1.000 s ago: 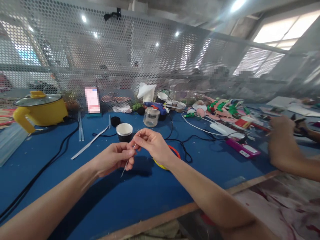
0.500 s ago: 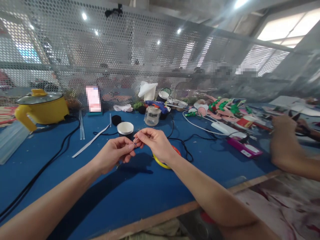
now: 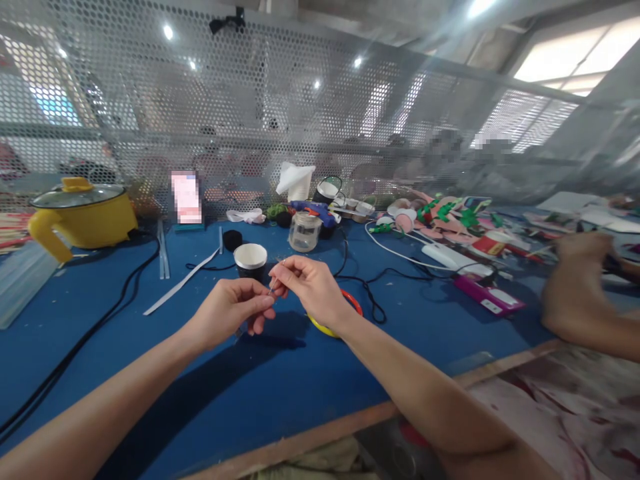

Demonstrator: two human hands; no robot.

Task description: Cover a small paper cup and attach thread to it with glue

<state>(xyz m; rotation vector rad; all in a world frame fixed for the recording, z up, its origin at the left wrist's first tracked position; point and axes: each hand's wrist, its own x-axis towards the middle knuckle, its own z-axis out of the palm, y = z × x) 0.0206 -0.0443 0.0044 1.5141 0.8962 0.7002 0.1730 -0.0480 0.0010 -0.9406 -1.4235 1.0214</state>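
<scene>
My left hand [image 3: 235, 308] and my right hand [image 3: 307, 287] meet above the blue table, both closed in a pinch. Between their fingertips is a thin, wire-like piece [image 3: 273, 285], too small to make out fully. A black cup with a white inside [image 3: 251, 259] stands just behind the fingers. Partly hidden under my right wrist lies a red and yellow ring-shaped object [image 3: 325, 327]. Beyond the hands is a clear jar [image 3: 305, 233] with a blue glue gun [image 3: 316, 211] resting across its top.
A yellow electric pot [image 3: 83, 217] stands at the left with its black cord [image 3: 107, 313] trailing forward. White strips [image 3: 183, 281] lie left of the cup. A power strip [image 3: 455, 259], a purple box [image 3: 490, 295] and craft pieces lie right. Another person's arm [image 3: 575, 293] rests at far right.
My left fingers have shifted slightly right and down, with the lower fingers a little more loosely curled. My right hand is almost still. The co-worker's hand at far right has moved slightly.
</scene>
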